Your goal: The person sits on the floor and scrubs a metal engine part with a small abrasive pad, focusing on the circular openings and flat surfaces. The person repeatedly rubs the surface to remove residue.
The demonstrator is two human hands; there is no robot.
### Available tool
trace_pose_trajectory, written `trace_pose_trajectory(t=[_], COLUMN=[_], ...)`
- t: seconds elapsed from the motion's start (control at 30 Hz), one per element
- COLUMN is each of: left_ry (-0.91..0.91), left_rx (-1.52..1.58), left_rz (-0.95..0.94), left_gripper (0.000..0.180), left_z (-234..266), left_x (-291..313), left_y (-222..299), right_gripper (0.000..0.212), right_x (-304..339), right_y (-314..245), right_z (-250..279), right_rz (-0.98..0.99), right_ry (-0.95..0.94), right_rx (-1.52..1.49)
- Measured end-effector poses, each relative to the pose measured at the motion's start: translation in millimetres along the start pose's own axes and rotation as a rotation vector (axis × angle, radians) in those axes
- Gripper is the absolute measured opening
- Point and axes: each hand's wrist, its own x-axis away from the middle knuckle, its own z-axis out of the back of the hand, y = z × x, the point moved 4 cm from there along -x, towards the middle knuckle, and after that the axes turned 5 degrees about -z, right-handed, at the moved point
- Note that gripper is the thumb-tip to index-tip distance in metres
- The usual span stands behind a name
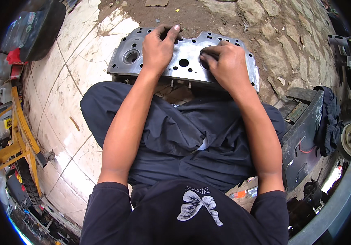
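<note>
A flat, silvery engine cylinder head (183, 50) with several round holes lies on the ground in front of my crossed legs. Over its far edge, left of the middle, is my left hand (159, 48), fingers curled and thumb bent toward them; what they grip, if anything, is hidden. My right hand (228, 63) rests on the right half of the plate, with thumb and fingers drawn together over a dark round bore. Anything between those fingertips is too small to make out. An open round bore (131, 56) shows at the plate's left end.
Cracked pale tiles (61, 102) cover the left floor; dirt and flat stones (288, 49) lie beyond and to the right. A yellow metal frame (18, 139) stands at the left. By my right knee is a dark metal box (302, 139), with a wheel (350, 139) farther right.
</note>
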Motion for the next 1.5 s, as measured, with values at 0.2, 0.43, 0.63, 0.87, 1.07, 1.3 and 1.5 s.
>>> trace_pose_trajectory(t=[0.2,0.43,0.63,0.87,1.07,1.3,1.5], left_ry=[0.007,-0.007,-0.010,-0.022,-0.018,-0.028,-0.033], left_rx=[-0.027,0.003,-0.003,-0.013,0.028,-0.012,-0.034], left_rz=[0.012,0.012,0.029,0.021,0.019,0.016,-0.011], left_gripper=[0.036,0.037,0.037,0.037,0.036,0.034,0.033], left_z=[1,0,0,-2,1,-1,-3], left_x=[4,1,1,0,-2,2,-2], left_y=[5,-1,-1,-1,-9,-1,-3], right_gripper=[0.016,0.016,0.017,0.018,0.021,0.022,0.022], right_x=[0,-1,-5,-8,-12,-10,-10], right_y=[6,8,13,19,7,17,22], right_z=[0,-1,-2,-3,-2,2,-1], right_rz=[-0.017,-0.031,-0.091,-0.132,-0.005,-0.147,-0.124], right_ry=[0.032,0.029,-0.045,-0.112,-0.111,-0.142,-0.139], right_rx=[0.040,0.005,-0.063,-0.098,0.022,0.002,-0.042])
